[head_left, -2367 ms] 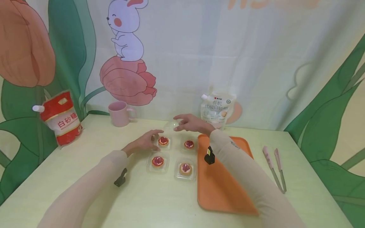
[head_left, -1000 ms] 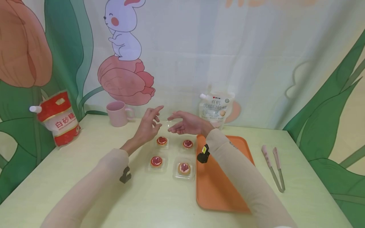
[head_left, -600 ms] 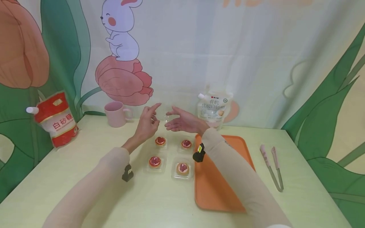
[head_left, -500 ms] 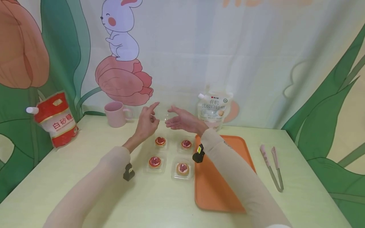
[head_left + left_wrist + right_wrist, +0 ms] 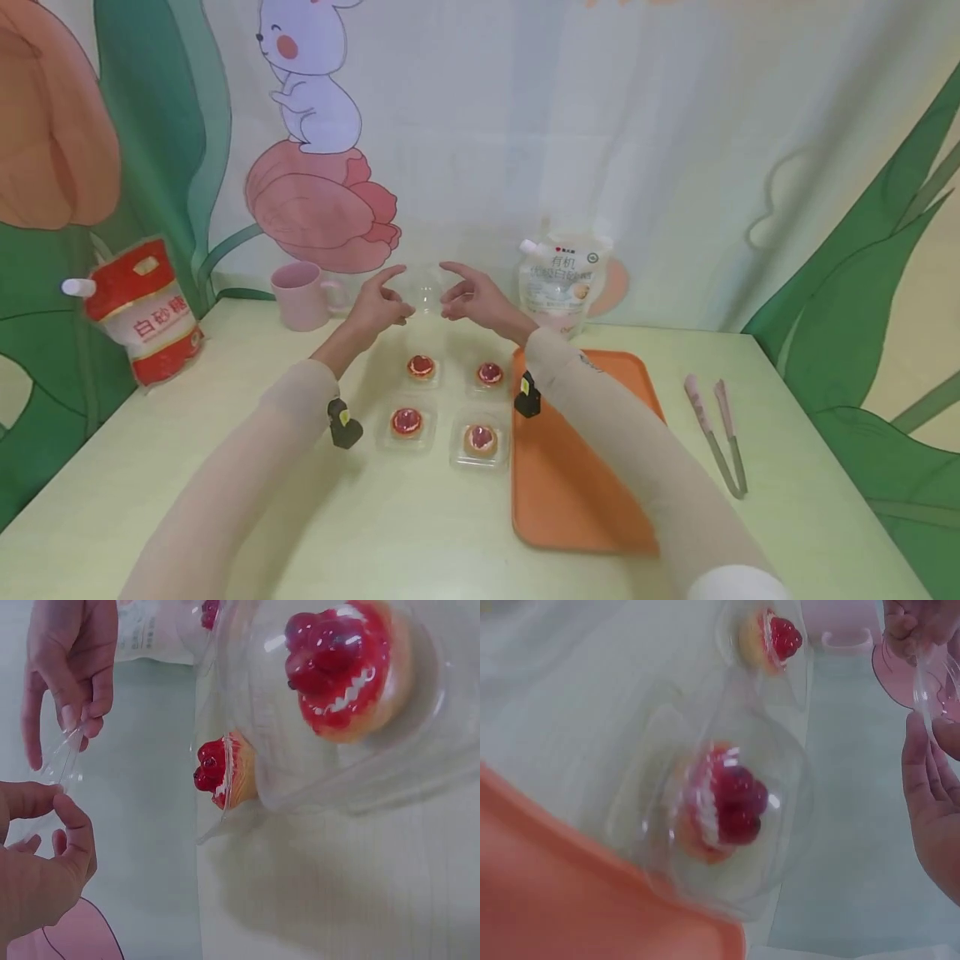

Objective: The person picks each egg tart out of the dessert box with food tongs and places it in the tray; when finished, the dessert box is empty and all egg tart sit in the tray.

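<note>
Behind everything, a wide pale cloth backdrop printed with a white rabbit, a pink tulip and green leaves. In front, a broad pale yellow-green desk. Reaching in from the near side, a long beige left sleeve and a long beige right sleeve, the latter across a rectangular orange tray with rounded corners, right of the middle. At far left, a tilted red and white plastic bag with a white cap; at the far side, right of the middle, an upright white plastic pouch. Lying spread at right, grey tongs with pink handles. Near the far edge, between a pink cylindrical mug and the pouch, left-hand grip and right-hand grip, both narrow, with thumbs and fingers pinched on opposite sides of a clear thin plastic piece; impossible to tell whether lid or whole box. Just nearer, four clear square plastic boxes in two rows, left of the tray. Inside, one to a box, small round red-topped tarts with white piping.
</note>
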{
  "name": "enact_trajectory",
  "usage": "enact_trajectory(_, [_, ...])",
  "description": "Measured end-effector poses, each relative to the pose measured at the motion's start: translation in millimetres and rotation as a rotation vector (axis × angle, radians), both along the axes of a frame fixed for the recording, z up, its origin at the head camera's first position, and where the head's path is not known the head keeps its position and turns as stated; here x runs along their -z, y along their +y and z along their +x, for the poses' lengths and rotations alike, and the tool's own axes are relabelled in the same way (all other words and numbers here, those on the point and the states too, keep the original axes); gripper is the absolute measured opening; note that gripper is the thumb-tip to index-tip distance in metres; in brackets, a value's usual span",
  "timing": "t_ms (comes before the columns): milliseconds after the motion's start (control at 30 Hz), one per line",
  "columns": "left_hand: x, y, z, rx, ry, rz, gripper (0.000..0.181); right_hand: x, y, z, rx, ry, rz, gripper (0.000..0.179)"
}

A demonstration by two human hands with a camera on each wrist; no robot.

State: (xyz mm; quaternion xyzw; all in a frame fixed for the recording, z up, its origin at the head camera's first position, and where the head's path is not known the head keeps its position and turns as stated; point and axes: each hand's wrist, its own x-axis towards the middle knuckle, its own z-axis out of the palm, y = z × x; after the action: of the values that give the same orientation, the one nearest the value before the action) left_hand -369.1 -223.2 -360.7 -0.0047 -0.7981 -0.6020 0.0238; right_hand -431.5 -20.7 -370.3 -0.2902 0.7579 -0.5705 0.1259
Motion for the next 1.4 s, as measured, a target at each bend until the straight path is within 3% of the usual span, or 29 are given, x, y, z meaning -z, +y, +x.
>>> enact_trajectory(167, [4.0, 0.6, -7.9, -0.007, -0.054, 0.025, 0.079, 0.0, 6, -10.6, -0.073, -0.049, 0.043, 0.072])
enact_trajectory(400, [7.2, 4.0, -16.3, -0.076, -0.062, 0.095, 0.075, -7.3, 14, -24.2, -0.133, -0.107, 0.110, 0.070])
enact_trajectory(533, [7.7, 3.2, -17.2, -0.064, -0.071, 0.112, 0.072, -11.5, 16, -30.7, -0.138, -0.156, 0.153, 0.065])
enact_trajectory(700, [8.9, -5.1, -16.7, -0.066, -0.052, 0.118, 0.068, -15.4, 8, -38.7, -0.174, -0.150, 0.214, 0.060])
enact_trajectory(933, [22.7, -12.3, -22.9, -0.026, -0.115, 0.084, 0.067, -3.1, -2, -46.5, -0.181, -0.210, 0.321, 0.061])
enact_trajectory(1100, [31.8, -15.1, -27.2, -0.015, -0.138, 0.082, 0.068, 4.7, -7, -50.8, -0.200, -0.199, 0.365, 0.061])
enact_trajectory(1400, [43.1, -20.1, -31.9, -0.078, -0.195, 0.019, 0.063, 11.6, -17, -57.4, -0.208, -0.204, 0.469, 0.061])
